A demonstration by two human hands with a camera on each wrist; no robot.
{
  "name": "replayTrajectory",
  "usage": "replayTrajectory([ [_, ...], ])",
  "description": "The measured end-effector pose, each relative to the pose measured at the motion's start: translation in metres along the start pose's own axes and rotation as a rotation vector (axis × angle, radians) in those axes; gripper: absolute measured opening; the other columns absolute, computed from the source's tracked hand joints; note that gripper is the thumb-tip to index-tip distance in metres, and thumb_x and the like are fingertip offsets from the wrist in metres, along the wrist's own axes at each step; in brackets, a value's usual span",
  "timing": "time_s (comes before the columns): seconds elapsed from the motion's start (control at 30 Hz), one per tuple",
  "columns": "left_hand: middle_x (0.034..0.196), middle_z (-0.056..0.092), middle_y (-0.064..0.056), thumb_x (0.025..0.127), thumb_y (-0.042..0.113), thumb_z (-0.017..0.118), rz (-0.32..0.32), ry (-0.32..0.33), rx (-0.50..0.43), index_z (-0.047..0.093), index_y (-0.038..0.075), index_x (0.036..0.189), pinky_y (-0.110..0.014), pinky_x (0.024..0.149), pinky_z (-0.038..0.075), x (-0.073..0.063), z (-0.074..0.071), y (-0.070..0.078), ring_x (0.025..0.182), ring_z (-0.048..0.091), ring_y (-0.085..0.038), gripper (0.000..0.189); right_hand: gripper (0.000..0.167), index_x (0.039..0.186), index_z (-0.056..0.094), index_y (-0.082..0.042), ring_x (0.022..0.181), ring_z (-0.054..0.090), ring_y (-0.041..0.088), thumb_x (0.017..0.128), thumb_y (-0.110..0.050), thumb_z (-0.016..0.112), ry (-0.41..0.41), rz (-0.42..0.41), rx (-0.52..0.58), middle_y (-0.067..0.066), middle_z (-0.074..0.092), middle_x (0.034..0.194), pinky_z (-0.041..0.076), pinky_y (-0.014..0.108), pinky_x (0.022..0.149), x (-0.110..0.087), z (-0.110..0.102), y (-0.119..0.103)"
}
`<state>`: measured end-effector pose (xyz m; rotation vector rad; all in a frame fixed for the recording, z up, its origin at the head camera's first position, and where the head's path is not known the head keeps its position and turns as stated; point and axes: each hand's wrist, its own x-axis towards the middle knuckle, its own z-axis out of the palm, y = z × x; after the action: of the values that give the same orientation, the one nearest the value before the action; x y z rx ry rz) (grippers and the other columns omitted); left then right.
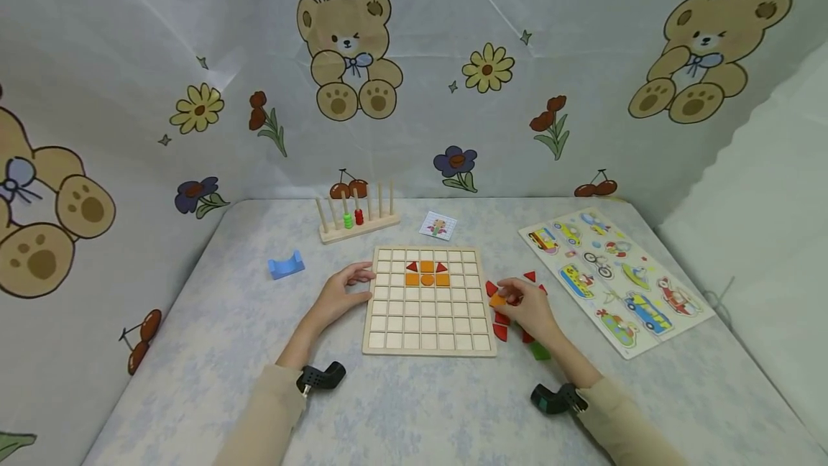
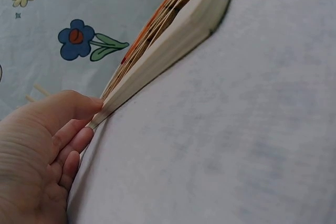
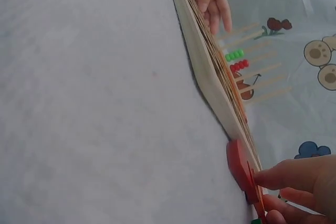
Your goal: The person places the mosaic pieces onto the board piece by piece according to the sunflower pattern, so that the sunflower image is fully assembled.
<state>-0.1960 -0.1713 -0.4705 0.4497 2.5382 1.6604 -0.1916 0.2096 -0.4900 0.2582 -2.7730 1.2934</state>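
Note:
A wooden grid board (image 1: 430,315) lies flat on the table, holding orange and red tiles in its upper middle cells. At its left edge is my left hand (image 1: 343,292), thumb and fingertips touching the side a little apart; the left wrist view has the thumb (image 2: 79,104) right at the rim. Off the board's right edge, my right hand (image 1: 532,308) pinches an orange tile (image 1: 497,300) among loose red pieces (image 1: 500,332). In the right wrist view the fingers (image 3: 283,174) are close against a red piece (image 3: 239,165) beside the board, and the orange tile is mostly hidden.
Behind the board stand a wooden peg rack (image 1: 359,227) with green and red beads and a small patterned card (image 1: 438,226). A blue curved block (image 1: 286,265) is at the left. A vehicle puzzle board (image 1: 614,275) lies at the right; a green piece (image 1: 540,351) is near my right wrist.

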Motion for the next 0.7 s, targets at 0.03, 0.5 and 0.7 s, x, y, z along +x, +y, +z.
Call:
replayTrajectory([
  [0.03,0.127,0.063,-0.026,0.089,-0.002,0.068,0.001,-0.001,0.002,0.047,-0.008,0.142,-0.051,0.103,0.039,0.0,0.0,0.0,0.119,0.058,-0.04,0.057,0.038,0.115,0.066,0.006,0.081,0.058,0.019,0.079,0.004,0.078,-0.002,0.004,-0.006,0.016,0.07,0.095,0.048,0.018,0.068,0.001,0.0,-0.001],
  [0.5,0.129,0.064,-0.021,0.089,0.003,0.071,-0.005,0.023,-0.011,0.048,0.001,0.144,-0.049,0.103,0.038,0.015,0.006,-0.042,0.119,0.058,-0.037,0.06,0.043,0.119,0.064,0.007,0.087,0.063,0.027,0.078,0.003,0.078,-0.026,0.005,-0.046,0.019,0.072,0.099,0.049,0.021,0.071,0.004,-0.004,0.001],
  [0.7,0.127,0.066,-0.016,0.088,0.008,0.074,-0.005,0.019,-0.005,0.051,0.007,0.143,-0.041,0.102,0.04,0.014,0.003,-0.043,0.118,0.059,-0.031,0.06,0.039,0.116,0.065,0.008,0.087,0.065,0.031,0.08,0.001,0.078,-0.011,-0.04,0.034,0.022,0.072,0.099,0.05,0.019,0.071,0.007,-0.003,-0.009],
])
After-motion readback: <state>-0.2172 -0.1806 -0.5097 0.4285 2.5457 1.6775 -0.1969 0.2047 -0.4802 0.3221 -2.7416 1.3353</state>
